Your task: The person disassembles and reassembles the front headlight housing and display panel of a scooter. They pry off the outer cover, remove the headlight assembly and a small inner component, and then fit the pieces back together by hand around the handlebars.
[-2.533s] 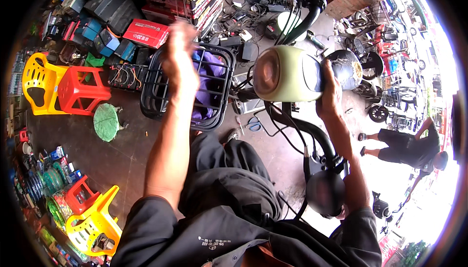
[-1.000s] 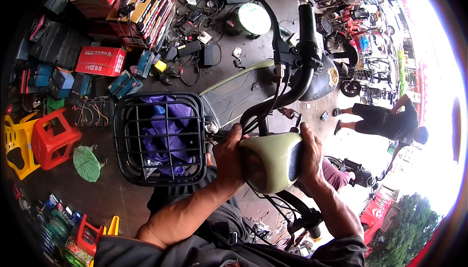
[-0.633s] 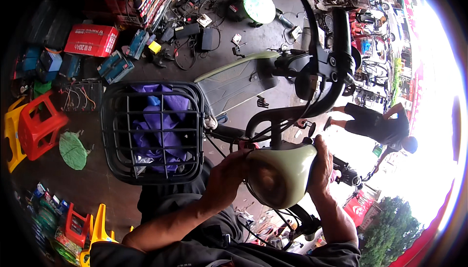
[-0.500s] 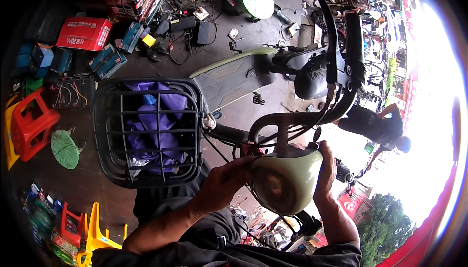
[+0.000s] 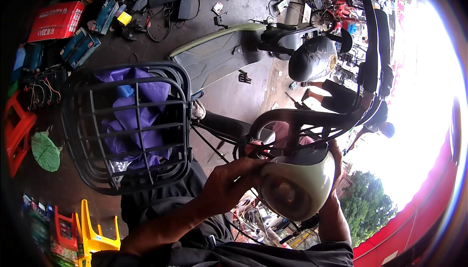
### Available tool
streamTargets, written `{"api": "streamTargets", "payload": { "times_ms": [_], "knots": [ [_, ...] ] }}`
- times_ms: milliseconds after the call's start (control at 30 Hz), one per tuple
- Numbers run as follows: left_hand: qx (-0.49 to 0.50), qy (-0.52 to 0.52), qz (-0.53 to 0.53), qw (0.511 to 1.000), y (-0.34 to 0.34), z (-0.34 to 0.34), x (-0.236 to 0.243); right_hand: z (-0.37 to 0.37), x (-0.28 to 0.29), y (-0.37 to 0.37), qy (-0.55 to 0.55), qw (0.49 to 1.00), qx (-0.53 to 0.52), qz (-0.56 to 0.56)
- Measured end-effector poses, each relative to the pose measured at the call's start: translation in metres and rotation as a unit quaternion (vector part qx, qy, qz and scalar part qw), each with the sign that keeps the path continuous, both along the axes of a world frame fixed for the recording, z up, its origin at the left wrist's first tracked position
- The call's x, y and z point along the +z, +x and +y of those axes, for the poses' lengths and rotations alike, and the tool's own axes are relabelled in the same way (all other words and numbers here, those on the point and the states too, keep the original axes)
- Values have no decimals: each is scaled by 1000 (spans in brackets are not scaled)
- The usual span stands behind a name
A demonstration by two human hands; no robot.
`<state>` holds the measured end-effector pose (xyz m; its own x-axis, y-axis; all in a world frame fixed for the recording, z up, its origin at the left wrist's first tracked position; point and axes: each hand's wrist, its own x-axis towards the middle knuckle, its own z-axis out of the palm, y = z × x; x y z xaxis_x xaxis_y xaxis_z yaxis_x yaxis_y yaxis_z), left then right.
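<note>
Both my hands are on a pale green scooter headlight (image 5: 319, 181) with a round lens, tilted toward me below the black handlebar (image 5: 312, 118). My left hand (image 5: 231, 181) grips its left edge, thumb and fingers closed around the side. On the opposite side my right hand (image 5: 336, 164) wraps the shell, its fingers partly hidden behind it. Black cables run between the headlight and the handlebar stem. To the left of my left hand is a black wire basket (image 5: 188, 116) with a purple cloth (image 5: 151, 93) inside.
Beyond the handlebar are a scooter footboard (image 5: 209, 52) and a worn black seat (image 5: 312, 58). A red box (image 5: 56, 21), chargers and cables lie at upper left. Red and yellow stools (image 5: 97, 240) stand at left. Another person (image 5: 339, 96) is at right.
The basket has shifted left in the picture, and the headlight slightly right and down, still in both hands. The handlebar's far end has swung right. More of the other person's legs show.
</note>
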<state>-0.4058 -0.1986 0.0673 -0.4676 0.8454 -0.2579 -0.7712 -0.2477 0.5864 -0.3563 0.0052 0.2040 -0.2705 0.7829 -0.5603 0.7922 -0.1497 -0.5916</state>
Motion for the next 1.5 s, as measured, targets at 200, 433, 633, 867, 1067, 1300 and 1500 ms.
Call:
{"api": "streamTargets", "payload": {
  "times_ms": [200, 433, 633, 867, 1067, 1300, 1500],
  "knots": [
    [-10, 19, 18, 1000, -3, -5, -1, -5, 1, -1, 7, 1000, -15, 14],
    [26, 32, 29, 999, 5, -13, 8, 8, -6, 14, -65, 991, -87, 84],
    [25, -9, 86, 996, 15, -12, 2, -5, 0, 4, -235, 939, -153, 198],
    [92, -38, 22, 995, 29, -1, 3, 1, 8, 20, -204, 964, -100, 135],
    [34, -33, -30, 998, 16, -5, 5, 3, 9, 29, -200, 969, -83, 122],
    [33, 16, -32, 999, 20, -3, -9, 9, 8, 33, -212, 967, -77, 116],
    [-14, 10, -1, 1000, 9, -5, -14, 9, 17, 35, -200, 972, -80, 98]
  ]
}}
